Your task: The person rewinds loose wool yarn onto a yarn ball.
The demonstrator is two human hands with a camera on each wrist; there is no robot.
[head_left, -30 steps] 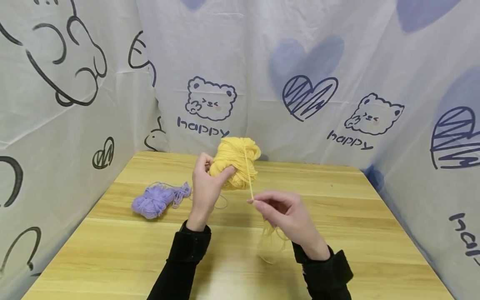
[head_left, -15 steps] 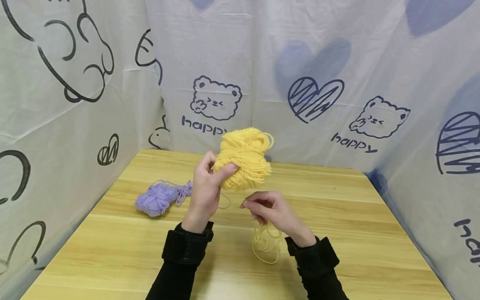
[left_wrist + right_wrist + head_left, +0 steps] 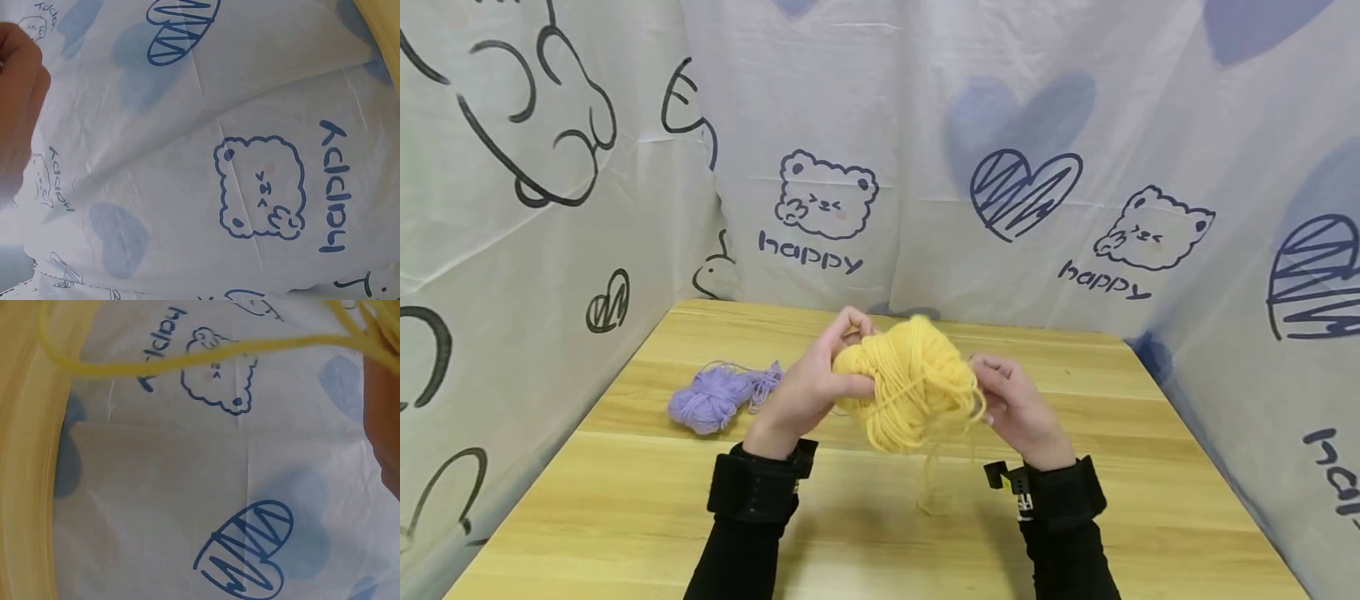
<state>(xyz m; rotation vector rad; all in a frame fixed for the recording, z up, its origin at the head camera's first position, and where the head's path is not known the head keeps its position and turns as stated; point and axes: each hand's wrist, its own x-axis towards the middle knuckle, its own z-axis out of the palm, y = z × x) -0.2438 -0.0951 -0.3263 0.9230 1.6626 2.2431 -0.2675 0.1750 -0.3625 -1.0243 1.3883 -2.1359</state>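
- The yellow skein [image 3: 910, 387] is raised above the table [image 3: 1150, 517], between both hands, its longer side running roughly across from one to the other.
- The left hand [image 3: 814, 385] grips its left end, thumb on the near face.
- The right hand [image 3: 1021, 410] is just beside its right end, fingers bent; whether they pinch the loose strand [image 3: 156, 364] I cannot tell.

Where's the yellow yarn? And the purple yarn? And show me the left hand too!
Yellow yarn [image 3: 913, 387]: head view, middle of its bundle.
Purple yarn [image 3: 707, 402]: head view, its thick part.
Left hand [image 3: 808, 389]: head view, near the thumb's base.
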